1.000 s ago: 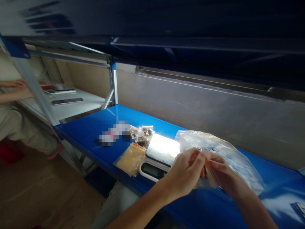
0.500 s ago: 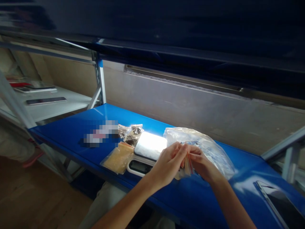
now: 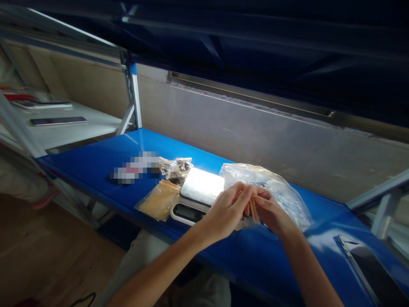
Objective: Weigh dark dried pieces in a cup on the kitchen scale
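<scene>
Blue tabletop beneath a dark overhead shelf, its far edge close to a grey wall.
Left hand and right hand touch at the fingertips, both pinched on a thin red-edged packet that the fingers partly hide, just right of the scale and before the large clear bag. Both forearms cross the tabletop's near edge. A strip of blue surface separates that bag from the phone at right; a wider stretch runs from the tan packet to the upright post at left.
</scene>
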`<state>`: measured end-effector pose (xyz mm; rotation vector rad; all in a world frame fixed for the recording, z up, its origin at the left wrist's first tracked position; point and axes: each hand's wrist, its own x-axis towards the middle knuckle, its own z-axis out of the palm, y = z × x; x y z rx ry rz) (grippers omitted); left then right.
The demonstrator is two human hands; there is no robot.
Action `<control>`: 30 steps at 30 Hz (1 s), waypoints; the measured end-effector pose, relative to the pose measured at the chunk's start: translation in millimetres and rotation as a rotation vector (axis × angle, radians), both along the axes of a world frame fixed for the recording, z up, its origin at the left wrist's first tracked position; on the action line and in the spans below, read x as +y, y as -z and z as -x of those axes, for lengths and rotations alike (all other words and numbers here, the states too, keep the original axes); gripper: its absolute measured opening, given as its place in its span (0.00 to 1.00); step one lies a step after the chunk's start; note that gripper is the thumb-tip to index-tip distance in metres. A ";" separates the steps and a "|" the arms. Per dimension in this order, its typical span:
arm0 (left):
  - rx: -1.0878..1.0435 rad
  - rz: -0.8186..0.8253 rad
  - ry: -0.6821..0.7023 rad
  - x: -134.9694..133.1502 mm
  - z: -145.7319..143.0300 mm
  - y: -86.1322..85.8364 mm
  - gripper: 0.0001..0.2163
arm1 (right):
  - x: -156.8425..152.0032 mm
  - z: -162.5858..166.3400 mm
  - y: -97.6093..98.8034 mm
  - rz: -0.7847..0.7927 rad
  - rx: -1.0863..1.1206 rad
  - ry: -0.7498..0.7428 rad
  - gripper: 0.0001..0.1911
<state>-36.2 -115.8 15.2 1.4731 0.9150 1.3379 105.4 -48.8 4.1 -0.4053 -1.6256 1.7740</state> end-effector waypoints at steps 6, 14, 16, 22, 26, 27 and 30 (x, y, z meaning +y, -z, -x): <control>-0.026 -0.007 0.011 1.0 0.9 0.5 0.18 | -1.3 -0.4 -3.6 -0.073 -0.034 0.013 0.15; -0.020 0.005 -0.011 3.1 5.4 2.1 0.17 | -3.3 2.2 -5.0 -0.095 -0.108 0.053 0.17; -0.027 -0.006 -0.015 3.0 5.4 1.9 0.17 | -4.2 3.1 -6.4 -0.094 -0.093 0.047 0.17; 0.025 -0.030 -0.028 1.2 4.8 0.5 0.17 | -3.9 1.3 -8.5 -0.068 -0.096 0.057 0.12; 0.139 -0.075 -0.134 -1.3 3.0 -1.3 0.18 | -1.6 -0.4 -6.3 -0.061 -0.091 0.084 0.11; 0.157 -0.082 -0.150 -1.7 2.7 -1.7 0.18 | -1.1 -0.6 -5.7 -0.060 -0.090 0.094 0.11; 0.155 -0.075 -0.156 -1.6 2.9 -2.2 0.17 | -0.1 -1.1 -4.5 -0.070 -0.098 0.141 0.10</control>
